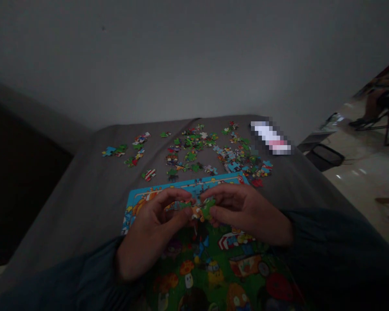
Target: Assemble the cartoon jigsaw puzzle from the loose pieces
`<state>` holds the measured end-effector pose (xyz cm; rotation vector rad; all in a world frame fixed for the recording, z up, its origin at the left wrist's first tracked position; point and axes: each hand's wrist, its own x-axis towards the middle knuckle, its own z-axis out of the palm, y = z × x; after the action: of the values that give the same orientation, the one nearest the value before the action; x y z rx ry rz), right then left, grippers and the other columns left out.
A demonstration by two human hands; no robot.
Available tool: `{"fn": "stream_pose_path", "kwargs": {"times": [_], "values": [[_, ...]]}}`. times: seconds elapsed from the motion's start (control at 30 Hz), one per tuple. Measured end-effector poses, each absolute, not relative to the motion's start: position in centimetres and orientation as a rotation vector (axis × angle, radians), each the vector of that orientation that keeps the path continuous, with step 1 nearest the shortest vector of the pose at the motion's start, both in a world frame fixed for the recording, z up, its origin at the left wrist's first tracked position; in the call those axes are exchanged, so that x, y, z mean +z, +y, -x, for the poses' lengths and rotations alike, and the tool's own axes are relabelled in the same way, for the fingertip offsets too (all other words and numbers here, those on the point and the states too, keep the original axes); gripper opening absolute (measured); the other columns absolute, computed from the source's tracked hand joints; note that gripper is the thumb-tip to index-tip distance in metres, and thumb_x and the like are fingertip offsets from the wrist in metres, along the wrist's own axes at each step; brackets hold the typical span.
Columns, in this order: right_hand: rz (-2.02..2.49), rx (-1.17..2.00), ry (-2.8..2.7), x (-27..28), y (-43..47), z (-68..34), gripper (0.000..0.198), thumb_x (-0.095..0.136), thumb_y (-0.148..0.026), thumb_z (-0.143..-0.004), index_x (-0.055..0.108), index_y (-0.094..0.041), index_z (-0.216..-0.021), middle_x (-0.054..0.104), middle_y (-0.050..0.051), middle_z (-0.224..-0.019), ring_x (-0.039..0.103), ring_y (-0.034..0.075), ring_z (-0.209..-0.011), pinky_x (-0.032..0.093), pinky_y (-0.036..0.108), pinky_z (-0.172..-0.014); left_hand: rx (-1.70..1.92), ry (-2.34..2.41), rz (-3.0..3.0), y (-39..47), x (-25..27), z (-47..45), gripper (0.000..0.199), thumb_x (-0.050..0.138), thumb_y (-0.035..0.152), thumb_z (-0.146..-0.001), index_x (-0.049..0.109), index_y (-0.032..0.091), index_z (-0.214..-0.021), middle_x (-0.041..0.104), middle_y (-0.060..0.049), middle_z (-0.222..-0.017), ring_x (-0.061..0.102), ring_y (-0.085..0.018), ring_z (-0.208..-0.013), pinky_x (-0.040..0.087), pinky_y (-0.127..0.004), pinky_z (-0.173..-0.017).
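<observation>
A colourful jigsaw board (210,268) with a blue border lies on the grey surface right in front of me, its lower half filled with a green cartoon picture. Above it my left hand (152,231) and my right hand (246,211) meet, fingertips together. Between them they pinch small green and orange puzzle pieces (199,210). Both wrists are in dark sleeves. The upper middle of the board is hidden behind my hands.
Several loose puzzle pieces (194,149) are scattered across the far part of the grey surface (84,194). A blurred white and pink object (270,137) lies at the far right corner. A wall stands behind; a tiled floor, a black bin (326,156) and chair legs are to the right.
</observation>
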<state>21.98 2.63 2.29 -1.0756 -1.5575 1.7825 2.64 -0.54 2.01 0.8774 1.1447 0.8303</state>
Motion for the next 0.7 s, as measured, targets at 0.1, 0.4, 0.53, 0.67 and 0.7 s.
{"fn": "stream_pose_path", "kwargs": {"times": [0.1, 0.4, 0.53, 0.67, 0.7], "values": [[1.097, 1.821, -1.544, 2.17, 2.54, -21.96, 0.016, 0.064, -0.018, -0.076, 0.059, -0.017, -0.091, 0.064, -0.001, -0.071, 0.062, 0.011, -0.065, 0.05, 0.024, -0.061, 0.842, 1.143, -0.882, -0.63, 1.91, -2.57, 0.03, 0.072, 0.032, -0.074, 0.055, 0.023, -0.096, 0.071, 0.001, -0.075, 0.065, -0.014, -0.064, 0.052, -0.023, -0.057], [1.162, 1.87, -1.571, 2.02, 2.37, -22.02, 0.018, 0.065, -0.022, -0.076, 0.048, -0.018, -0.08, 0.065, 0.001, -0.07, 0.064, 0.014, -0.066, 0.051, 0.027, -0.061, 0.857, 1.138, -0.916, -0.58, 1.93, -2.47, 0.025, 0.071, 0.028, -0.076, 0.057, 0.023, -0.096, 0.07, 0.001, -0.081, 0.065, -0.013, -0.068, 0.051, -0.021, -0.06], [1.144, 1.849, -1.598, 2.08, 2.33, -21.99, 0.018, 0.064, -0.022, -0.077, 0.053, -0.018, -0.09, 0.067, 0.002, -0.074, 0.065, 0.014, -0.067, 0.052, 0.028, -0.062, 0.88, 1.092, -0.913, -0.57, 1.93, -2.35, 0.022, 0.07, 0.025, -0.078, 0.06, 0.023, -0.097, 0.07, 0.001, -0.088, 0.067, -0.013, -0.071, 0.052, -0.021, -0.065], [1.133, 1.769, -1.647, 2.01, 2.28, -22.02, 0.012, 0.063, -0.022, -0.078, 0.058, -0.017, -0.088, 0.067, 0.003, -0.075, 0.064, 0.014, -0.067, 0.051, 0.027, -0.062, 0.864, 0.974, -0.856, -0.5, 1.48, -1.86, 0.026, 0.068, 0.021, -0.08, 0.061, 0.025, -0.104, 0.072, 0.001, -0.088, 0.067, -0.012, -0.075, 0.052, -0.02, -0.069], [1.128, 1.756, -1.653, 2.01, 2.28, -22.03, 0.011, 0.062, -0.022, -0.078, 0.059, -0.017, -0.088, 0.066, 0.002, -0.074, 0.063, 0.014, -0.066, 0.051, 0.027, -0.061, 0.86, 0.962, -0.843, -0.48, 1.39, -1.77, 0.027, 0.068, 0.02, -0.08, 0.062, 0.025, -0.105, 0.072, 0.001, -0.087, 0.067, -0.011, -0.074, 0.052, -0.019, -0.068]]}}
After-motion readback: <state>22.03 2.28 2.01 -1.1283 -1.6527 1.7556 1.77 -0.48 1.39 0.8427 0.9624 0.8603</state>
